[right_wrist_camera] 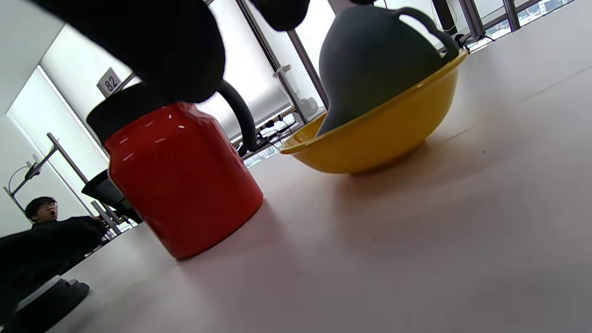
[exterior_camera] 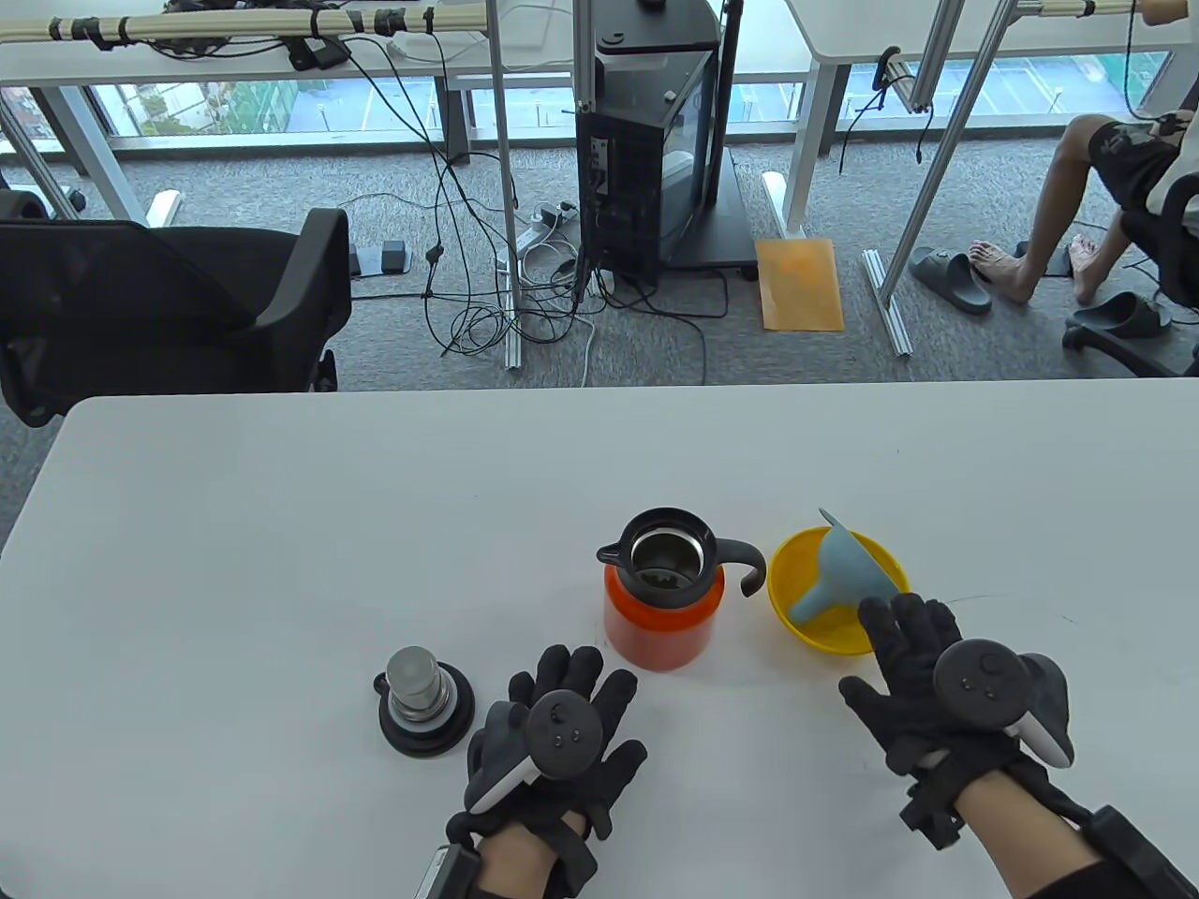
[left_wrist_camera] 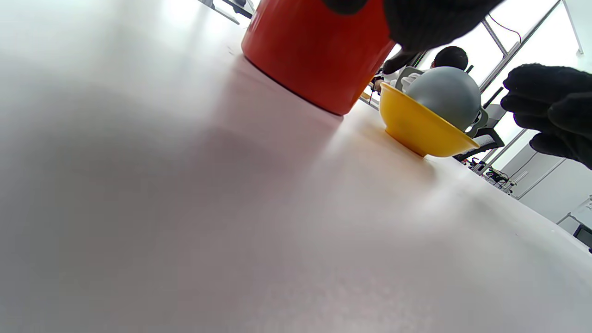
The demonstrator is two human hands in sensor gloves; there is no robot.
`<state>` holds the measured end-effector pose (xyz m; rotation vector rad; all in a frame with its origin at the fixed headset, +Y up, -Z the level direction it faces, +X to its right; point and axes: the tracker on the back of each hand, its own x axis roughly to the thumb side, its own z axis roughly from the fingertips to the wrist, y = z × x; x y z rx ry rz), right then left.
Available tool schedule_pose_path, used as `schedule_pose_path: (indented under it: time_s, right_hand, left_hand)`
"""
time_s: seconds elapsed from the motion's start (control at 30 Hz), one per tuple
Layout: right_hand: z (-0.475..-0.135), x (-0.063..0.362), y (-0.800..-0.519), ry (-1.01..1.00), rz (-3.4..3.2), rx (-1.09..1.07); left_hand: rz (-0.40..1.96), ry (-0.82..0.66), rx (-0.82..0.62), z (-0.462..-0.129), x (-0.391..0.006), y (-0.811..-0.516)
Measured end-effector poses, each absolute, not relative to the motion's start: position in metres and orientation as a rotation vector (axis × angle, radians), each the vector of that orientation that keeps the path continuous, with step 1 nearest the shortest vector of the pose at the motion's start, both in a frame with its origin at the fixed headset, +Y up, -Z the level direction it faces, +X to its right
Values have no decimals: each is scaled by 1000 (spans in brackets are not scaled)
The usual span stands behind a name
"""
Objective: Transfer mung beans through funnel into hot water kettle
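Observation:
An orange-red kettle (exterior_camera: 663, 609) with a black rim and handle stands open at the table's middle, also in the left wrist view (left_wrist_camera: 314, 51) and the right wrist view (right_wrist_camera: 180, 185). Right of it a yellow bowl (exterior_camera: 824, 632) holds a grey-blue funnel (exterior_camera: 843, 571) lying on its side; both show in the right wrist view, the bowl (right_wrist_camera: 379, 134) and the funnel (right_wrist_camera: 374, 60). No beans are visible. My left hand (exterior_camera: 562, 712) lies flat and empty, just left of the kettle's base. My right hand (exterior_camera: 923, 674) is spread, empty, its fingertips at the bowl's near rim.
The kettle's lid (exterior_camera: 424, 700), black with a metal plug, stands upside down on the white table (exterior_camera: 281, 562) left of my left hand. Beyond the far table edge are a black chair (exterior_camera: 169, 309) and a computer tower (exterior_camera: 646, 150).

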<state>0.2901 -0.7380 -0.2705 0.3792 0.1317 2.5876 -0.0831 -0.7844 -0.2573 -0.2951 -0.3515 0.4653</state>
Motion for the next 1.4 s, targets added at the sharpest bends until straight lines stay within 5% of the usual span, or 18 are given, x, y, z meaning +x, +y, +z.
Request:
schedule_pose_path:
  time_s: [0.77,1.1,1.4]
  right_hand:
    - [-241,269,-786,277,2951,630]
    - [-242,271,-785,288,2886,629]
    - [-242,273,-784,313,2861,624]
  left_hand:
    - [393,-300,-282,-252,-81,-781]
    - [336,-251,-203,-253,-91,-733]
    - [243,-97,-154,-266,-144,-678]
